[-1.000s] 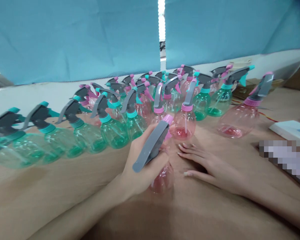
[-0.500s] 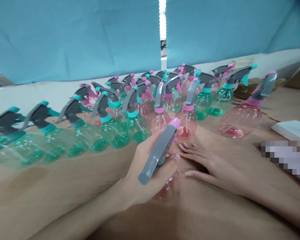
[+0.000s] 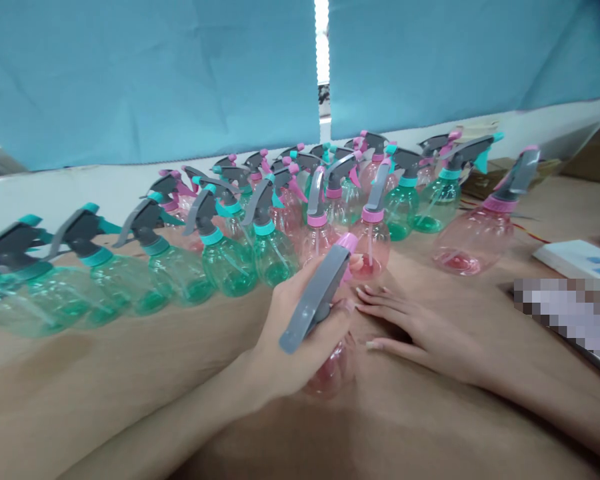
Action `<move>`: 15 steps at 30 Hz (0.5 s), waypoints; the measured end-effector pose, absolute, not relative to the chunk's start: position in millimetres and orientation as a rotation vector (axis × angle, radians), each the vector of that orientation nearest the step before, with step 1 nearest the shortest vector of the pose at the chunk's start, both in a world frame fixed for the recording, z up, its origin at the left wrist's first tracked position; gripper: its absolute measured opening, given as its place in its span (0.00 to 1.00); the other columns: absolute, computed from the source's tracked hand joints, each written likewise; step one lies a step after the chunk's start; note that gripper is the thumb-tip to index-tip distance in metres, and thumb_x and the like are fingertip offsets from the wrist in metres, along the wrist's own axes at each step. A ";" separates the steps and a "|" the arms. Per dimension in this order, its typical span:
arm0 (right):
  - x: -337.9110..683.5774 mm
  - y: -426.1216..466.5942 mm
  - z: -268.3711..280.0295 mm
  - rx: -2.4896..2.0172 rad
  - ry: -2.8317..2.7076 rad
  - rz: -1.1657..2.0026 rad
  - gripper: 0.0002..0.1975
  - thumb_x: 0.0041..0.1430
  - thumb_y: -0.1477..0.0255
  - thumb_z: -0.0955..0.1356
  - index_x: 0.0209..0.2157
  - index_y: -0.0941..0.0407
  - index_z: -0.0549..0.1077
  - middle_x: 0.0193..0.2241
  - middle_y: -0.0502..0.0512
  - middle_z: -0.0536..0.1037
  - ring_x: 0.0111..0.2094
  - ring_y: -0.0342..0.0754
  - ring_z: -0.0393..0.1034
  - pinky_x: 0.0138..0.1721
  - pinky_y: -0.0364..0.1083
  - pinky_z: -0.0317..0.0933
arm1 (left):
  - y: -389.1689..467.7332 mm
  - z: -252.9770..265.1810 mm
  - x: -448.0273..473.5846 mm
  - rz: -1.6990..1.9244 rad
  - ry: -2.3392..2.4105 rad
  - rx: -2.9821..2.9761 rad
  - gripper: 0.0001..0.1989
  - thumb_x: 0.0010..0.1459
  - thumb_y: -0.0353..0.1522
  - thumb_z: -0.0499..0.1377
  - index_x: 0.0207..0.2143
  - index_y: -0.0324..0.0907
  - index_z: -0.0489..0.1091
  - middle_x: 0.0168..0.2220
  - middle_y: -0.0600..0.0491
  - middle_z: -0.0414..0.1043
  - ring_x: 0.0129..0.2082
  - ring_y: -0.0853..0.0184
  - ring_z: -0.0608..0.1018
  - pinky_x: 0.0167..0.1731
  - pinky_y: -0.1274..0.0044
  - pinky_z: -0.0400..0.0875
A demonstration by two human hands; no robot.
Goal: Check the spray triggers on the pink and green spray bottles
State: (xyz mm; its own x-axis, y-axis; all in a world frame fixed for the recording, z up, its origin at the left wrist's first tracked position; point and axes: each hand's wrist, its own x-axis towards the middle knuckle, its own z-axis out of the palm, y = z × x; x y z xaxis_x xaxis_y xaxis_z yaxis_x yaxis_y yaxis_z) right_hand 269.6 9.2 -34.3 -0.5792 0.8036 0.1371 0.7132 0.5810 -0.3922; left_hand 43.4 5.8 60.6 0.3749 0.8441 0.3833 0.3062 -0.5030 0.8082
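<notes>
The left hand (image 3: 277, 340) was wrapped around the upper part of a pink spray bottle (image 3: 334, 373), fingers on the far side and thumb on the near side, gripping it below the grey spray head (image 3: 311, 303). That bottle sat near the middle of the view, between the two hands, its body showing beneath the left thumb. Its long axis ran roughly upright, while the head lay slantwise, lever end toward the person and pink nozzle (image 3: 348, 242) pointing away and to the right. Whether its base touched the tabletop (image 3: 155, 373) could not be told. The right hand (image 3: 420, 333) held nothing; it lay palm down on the tabletop, fingers extended leftward and thumb apart, the tips just beside the gripped bottle. The left was plainly the nearer hand, already in contact; the right lay close on the other side. Straight beyond the nozzle stood a second pink bottle (image 3: 370, 247), so near that contact with the left fingers could not be judged. A green bottle (image 3: 275, 257) stood to the left of that one, nearest in a line of green ones, and another pink bottle (image 3: 473, 240) stood well apart to the right.
</notes>
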 end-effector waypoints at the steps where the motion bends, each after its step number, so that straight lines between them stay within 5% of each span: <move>1: 269.3 9.3 -33.8 -1.242 -2.513 0.431 0.31 0.64 0.54 0.63 0.63 0.57 0.61 0.64 0.61 0.59 0.65 0.58 0.52 0.63 0.62 0.50 | 5.4 60.3 43.5 1.085 0.980 1.989 0.04 0.54 0.28 0.55 0.29 0.46 0.62 0.25 0.59 0.63 0.24 0.68 0.68 0.25 0.75 0.63; 15: 269.0 8.6 -35.0 -1.233 -2.507 0.408 0.31 0.64 0.55 0.62 0.62 0.57 0.61 0.63 0.62 0.61 0.64 0.58 0.53 0.63 0.63 0.50 | 7.5 62.4 41.7 1.056 0.972 1.941 0.03 0.50 0.28 0.55 0.27 0.45 0.67 0.22 0.59 0.65 0.23 0.67 0.70 0.26 0.73 0.64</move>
